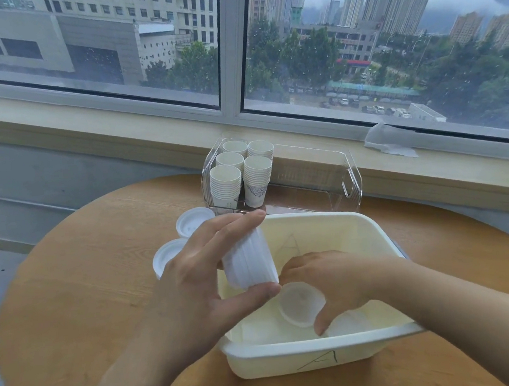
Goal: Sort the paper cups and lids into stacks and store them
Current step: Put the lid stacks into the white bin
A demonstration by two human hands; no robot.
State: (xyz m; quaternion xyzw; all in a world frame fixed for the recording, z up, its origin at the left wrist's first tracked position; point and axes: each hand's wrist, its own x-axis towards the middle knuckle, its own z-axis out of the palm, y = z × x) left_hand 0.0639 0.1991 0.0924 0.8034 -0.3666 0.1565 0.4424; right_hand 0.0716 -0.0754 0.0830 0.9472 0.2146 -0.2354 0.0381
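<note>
Sorting lids at a round wooden table point(80, 288) set against a window sill. Cream plastic tub point(338, 351), marked "A" on its near wall, sits at table centre as the source bin; only a few loose lids remain on its floor toward 5 o'clock, so this step looks near its end.

Clear acrylic bin point(350, 181) at 12 o'clock from the tub holds five cup stacks point(245, 175) packed into its left half, probably leaving the right half free for lids.

Left hand point(193, 287) spans a stack of white lids point(250, 264) lengthwise, thumb on one end and fingertips on the other, clamping the stack so it stays aligned over the tub's 9 o'clock rim.

Right hand point(331, 281) is down inside the tub, fingers curled round a single translucent lid point(301, 307), apparently to add to the held stack.

Two more lid stacks point(186, 238) stand on the table at 10 o'clock from the tub.

A crumpled tissue point(390, 141) lies on the sill at 2 o'clock.
</note>
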